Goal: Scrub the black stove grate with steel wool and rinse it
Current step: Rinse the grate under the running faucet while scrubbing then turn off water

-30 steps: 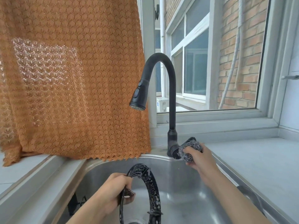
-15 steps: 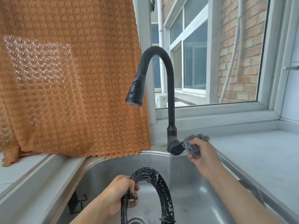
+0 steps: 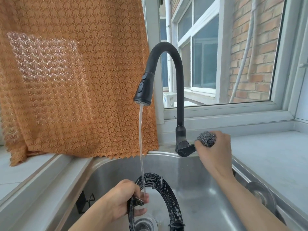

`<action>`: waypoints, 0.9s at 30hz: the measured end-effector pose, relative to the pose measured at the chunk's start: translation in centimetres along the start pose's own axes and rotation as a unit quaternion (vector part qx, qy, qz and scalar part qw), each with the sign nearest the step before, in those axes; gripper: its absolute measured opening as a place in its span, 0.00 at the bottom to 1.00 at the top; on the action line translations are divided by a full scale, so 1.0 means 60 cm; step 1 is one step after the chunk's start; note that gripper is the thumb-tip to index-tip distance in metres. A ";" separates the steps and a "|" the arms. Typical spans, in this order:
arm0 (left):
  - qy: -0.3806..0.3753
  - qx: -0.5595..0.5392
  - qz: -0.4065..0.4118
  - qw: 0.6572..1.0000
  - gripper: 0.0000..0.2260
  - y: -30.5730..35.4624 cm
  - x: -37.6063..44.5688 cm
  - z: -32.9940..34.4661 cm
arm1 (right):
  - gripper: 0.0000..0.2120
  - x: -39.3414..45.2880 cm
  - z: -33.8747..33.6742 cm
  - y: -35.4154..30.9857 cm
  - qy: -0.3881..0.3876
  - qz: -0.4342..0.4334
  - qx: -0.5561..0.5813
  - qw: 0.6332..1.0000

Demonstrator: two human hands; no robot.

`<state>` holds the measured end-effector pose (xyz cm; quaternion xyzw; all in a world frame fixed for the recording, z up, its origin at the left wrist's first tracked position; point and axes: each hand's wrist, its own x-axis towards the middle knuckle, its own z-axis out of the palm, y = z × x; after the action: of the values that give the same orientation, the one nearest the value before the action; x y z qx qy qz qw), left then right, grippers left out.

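Left hand (image 3: 123,200) fingers curled round soapy grate (image 3: 168,195) under running tap (image 3: 166,77) in sink (image 3: 200,177); right hand (image 3: 215,152) fingers clutch steel wool (image 3: 206,139), against tap lever (image 3: 185,149).

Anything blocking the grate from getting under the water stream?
Nothing visible. The left hand holds the grate upright in the sink, and the stream from the faucet already falls on its upper left rim by the fingers. The right hand with the steel wool is off at the lever.
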<state>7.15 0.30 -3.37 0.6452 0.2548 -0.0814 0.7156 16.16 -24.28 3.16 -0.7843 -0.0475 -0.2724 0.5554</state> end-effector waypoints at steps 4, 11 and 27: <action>-0.033 -0.003 0.005 0.999 0.21 -0.004 0.009 0.001 | 0.22 -0.036 0.013 -0.029 -0.091 -0.058 0.025 0.994; -0.053 -0.059 -0.014 0.997 0.08 0.001 0.000 0.016 | 0.22 -0.116 0.071 -0.014 -0.439 0.021 -0.112 0.891; -0.008 -0.005 0.005 1.000 0.30 -0.001 -0.012 0.022 | 0.20 -0.164 0.121 -0.010 -0.399 -0.230 -0.194 0.866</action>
<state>6.83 -1.11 -3.03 0.6427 0.2462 -0.0813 0.7210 10.28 -15.29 -2.74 -0.8848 -0.3903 -0.0598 0.2476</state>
